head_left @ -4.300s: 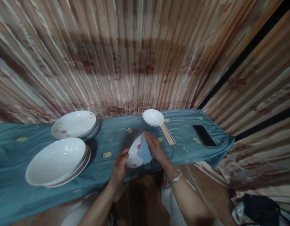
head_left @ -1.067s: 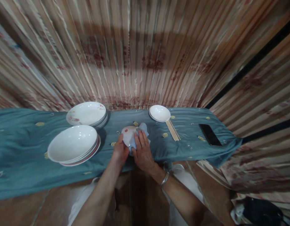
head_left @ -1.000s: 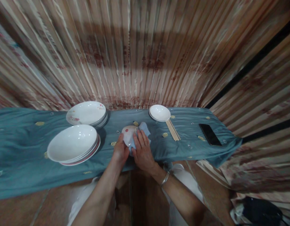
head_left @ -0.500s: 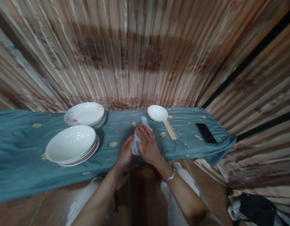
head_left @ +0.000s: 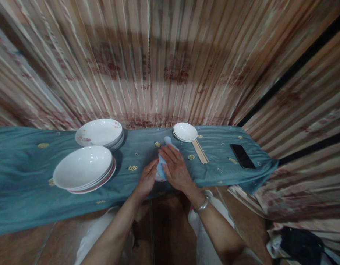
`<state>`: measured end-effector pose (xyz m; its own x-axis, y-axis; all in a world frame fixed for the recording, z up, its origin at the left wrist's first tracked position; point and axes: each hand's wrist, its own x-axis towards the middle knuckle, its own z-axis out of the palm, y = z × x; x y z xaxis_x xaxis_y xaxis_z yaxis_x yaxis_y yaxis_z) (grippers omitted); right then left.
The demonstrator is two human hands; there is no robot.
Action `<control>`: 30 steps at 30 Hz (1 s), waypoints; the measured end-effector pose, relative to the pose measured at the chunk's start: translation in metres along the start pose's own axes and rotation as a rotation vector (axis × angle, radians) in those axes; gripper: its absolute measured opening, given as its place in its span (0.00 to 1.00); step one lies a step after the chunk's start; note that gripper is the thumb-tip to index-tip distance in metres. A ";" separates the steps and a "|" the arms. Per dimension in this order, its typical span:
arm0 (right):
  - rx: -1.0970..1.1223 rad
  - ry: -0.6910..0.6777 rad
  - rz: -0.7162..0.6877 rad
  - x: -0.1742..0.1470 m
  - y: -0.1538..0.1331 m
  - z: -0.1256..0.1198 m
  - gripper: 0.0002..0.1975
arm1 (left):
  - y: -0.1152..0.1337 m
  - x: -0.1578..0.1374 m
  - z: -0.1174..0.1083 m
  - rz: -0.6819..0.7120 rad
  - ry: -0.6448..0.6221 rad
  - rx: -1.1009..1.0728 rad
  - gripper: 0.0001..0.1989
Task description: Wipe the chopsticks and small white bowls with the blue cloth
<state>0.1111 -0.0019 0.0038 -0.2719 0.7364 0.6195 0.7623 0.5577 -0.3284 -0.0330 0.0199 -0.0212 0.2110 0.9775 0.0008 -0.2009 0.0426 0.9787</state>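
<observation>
Near the front edge of the table, my two hands meet over a light blue cloth [head_left: 161,167]. My right hand [head_left: 175,169] lies over the cloth and presses it down, fingers close together. From the left side, my left hand [head_left: 147,178] grips a small white dish [head_left: 160,179]; only a bit of its edge shows below the cloth. Beyond the hands stand stacked small white bowls [head_left: 185,131], with wooden chopsticks [head_left: 200,151] lying beside them. To the left are a stack of large white bowls [head_left: 83,167] and a stack of flower-patterned plates [head_left: 99,132].
A black phone [head_left: 242,156] lies toward the right end of the table, which is covered by a teal cloth [head_left: 23,184]. Pleated curtains [head_left: 164,66] hang close behind and at the right. A dark bag-like item [head_left: 301,244] is at the lower right.
My right hand and the cloth have shifted slightly to the right, and a little more of the white edge shows beneath. My left hand has barely moved. The tableware stays in place.
</observation>
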 end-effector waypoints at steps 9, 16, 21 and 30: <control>0.429 0.092 0.340 0.004 0.027 -0.001 0.23 | 0.015 -0.004 0.007 -0.021 -0.071 0.098 0.23; 0.657 0.118 0.586 0.001 0.051 0.012 0.24 | 0.015 -0.006 0.005 -0.057 -0.045 0.093 0.22; 0.508 0.110 0.477 -0.001 0.041 0.004 0.24 | 0.014 -0.006 0.007 -0.039 -0.009 0.103 0.19; 0.036 -0.037 0.055 0.001 -0.003 -0.006 0.23 | 0.009 -0.002 0.004 0.001 0.025 0.080 0.15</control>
<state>0.1127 -0.0051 0.0097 -0.2527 0.7794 0.5733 0.7552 0.5293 -0.3868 -0.0317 0.0172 -0.0112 0.1871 0.9823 -0.0024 -0.1238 0.0260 0.9920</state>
